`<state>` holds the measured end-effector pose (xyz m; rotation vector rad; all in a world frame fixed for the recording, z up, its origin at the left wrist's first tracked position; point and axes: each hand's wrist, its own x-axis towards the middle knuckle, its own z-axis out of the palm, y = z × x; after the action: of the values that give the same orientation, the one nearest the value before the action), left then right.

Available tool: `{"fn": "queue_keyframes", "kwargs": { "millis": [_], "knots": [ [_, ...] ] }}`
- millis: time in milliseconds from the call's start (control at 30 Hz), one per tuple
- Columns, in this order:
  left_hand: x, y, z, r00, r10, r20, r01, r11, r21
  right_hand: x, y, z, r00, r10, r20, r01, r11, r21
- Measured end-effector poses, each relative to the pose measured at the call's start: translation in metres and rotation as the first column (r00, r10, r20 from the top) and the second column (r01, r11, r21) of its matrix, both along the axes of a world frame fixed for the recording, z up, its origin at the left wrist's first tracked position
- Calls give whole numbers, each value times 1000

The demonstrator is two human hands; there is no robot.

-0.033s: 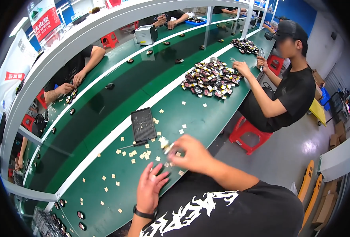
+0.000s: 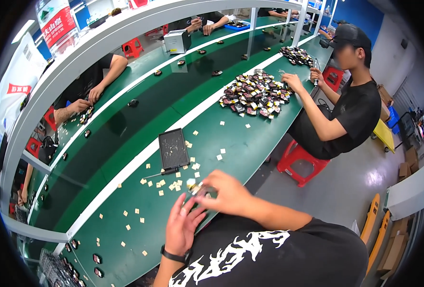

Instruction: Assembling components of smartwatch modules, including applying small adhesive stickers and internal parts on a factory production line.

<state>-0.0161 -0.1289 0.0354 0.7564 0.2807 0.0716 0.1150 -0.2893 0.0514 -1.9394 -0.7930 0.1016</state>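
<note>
My right hand [image 2: 226, 192] is closed on a small dark part [image 2: 200, 189] with a white and yellow piece at its end; motion blurs the detail. Just left of it, my left hand [image 2: 180, 230] is palm up with its fingers apart, their tips close to the part. Whether those tips touch it, I cannot tell. Small cream square pieces [image 2: 172, 186] lie scattered on the green bench [image 2: 159, 220] beyond my hands. Behind them sits a ribbed black tray [image 2: 172, 143] with tiny bits in it and a thin rod by its near end.
A large heap of small dark parts [image 2: 255, 95] with white and yellow labels lies farther along the bench. A co-worker [image 2: 351, 100] sits at the right on a red stool [image 2: 303, 167]. A conveyor [image 2: 121, 126] carries spaced dark parts; a white rack frame [image 2: 35, 93] arches overhead.
My right hand has moved left and slightly down with the part, coming close to my left hand. The left hand has barely shifted.
</note>
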Motion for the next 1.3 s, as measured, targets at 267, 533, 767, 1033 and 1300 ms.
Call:
{"fn": "queue_keyframes", "kwargs": {
  "millis": [267,533,767,1033,1300],
  "knots": [
    [-24,6,-17,996,94,12,-94,996,4,-41,-3,19,982,185,25,-182,980,-80],
    [-47,15,-17,982,189,-27,-66,467,882,-54,14,13,982,187,17,-182,971,-152],
    [-47,29,-19,972,229,-44,-96,565,820,-43,38,4,954,300,18,-292,941,-173],
    [-33,39,-18,974,210,-85,-73,645,761,-13,48,7,927,339,-160,-371,894,-250],
    [-26,37,-4,965,220,-144,-98,809,580,-2,44,-7,867,306,-393,-392,906,-160]
  ]
}}
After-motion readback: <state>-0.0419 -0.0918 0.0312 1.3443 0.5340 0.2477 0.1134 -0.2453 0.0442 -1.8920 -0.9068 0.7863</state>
